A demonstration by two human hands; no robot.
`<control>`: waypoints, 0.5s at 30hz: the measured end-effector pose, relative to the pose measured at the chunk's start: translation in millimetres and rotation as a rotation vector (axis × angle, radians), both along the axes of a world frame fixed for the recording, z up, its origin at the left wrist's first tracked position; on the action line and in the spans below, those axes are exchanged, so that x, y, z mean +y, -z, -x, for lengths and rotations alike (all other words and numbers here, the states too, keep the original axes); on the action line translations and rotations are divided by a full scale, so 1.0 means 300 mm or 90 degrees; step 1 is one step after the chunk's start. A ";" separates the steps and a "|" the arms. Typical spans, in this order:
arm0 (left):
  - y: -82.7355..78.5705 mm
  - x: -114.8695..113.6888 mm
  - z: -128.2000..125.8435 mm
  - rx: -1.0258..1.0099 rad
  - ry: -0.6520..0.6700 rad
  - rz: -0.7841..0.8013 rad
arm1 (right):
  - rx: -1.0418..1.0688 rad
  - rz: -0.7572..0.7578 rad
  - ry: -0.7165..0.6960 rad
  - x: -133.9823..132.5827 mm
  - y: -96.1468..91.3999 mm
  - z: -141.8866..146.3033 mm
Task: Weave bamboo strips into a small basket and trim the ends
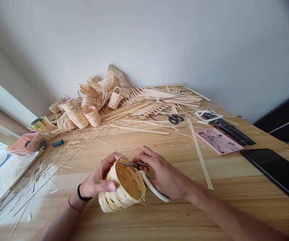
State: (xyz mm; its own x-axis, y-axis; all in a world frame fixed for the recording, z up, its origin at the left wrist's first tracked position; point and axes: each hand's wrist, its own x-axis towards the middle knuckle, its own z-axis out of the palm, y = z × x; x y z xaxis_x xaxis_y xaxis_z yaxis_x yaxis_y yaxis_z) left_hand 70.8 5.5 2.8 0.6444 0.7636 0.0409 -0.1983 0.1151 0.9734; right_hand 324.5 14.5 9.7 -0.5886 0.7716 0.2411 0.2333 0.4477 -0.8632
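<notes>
Left-hand fingers (101,170) curl around a pale woven bamboo basket (121,197), six o'clock on the light wooden table (184,214); right hand (162,174) closes on white-handled steel scissors (154,189) at its rim; bamboo offcuts (144,100) heap at twelve o'clock, white wall (144,40) behind.

The basket (111,201) is pale straw with a checkery weave, the scissors (152,189) have white handles, the tray (225,147) near the table's (235,201) right edge is pink, and the table's honey-coloured with wavy grain.
</notes>
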 end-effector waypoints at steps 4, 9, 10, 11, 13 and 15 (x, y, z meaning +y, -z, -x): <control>-0.003 0.000 0.001 0.008 -0.009 -0.017 | 0.003 -0.003 0.002 0.001 0.005 0.001; -0.002 -0.001 -0.001 -0.004 -0.012 -0.018 | 0.007 -0.007 0.004 0.003 0.010 -0.002; -0.002 -0.001 -0.001 -0.011 -0.012 -0.013 | 0.009 -0.009 0.000 0.005 0.013 -0.003; -0.001 -0.002 -0.002 -0.017 -0.012 -0.010 | 0.012 -0.012 -0.004 0.007 0.016 -0.005; 0.002 -0.004 -0.003 -0.028 -0.012 -0.004 | 0.020 -0.023 -0.011 0.011 0.024 -0.006; 0.006 -0.009 -0.003 -0.048 -0.021 0.004 | 0.022 -0.041 -0.010 0.015 0.034 -0.004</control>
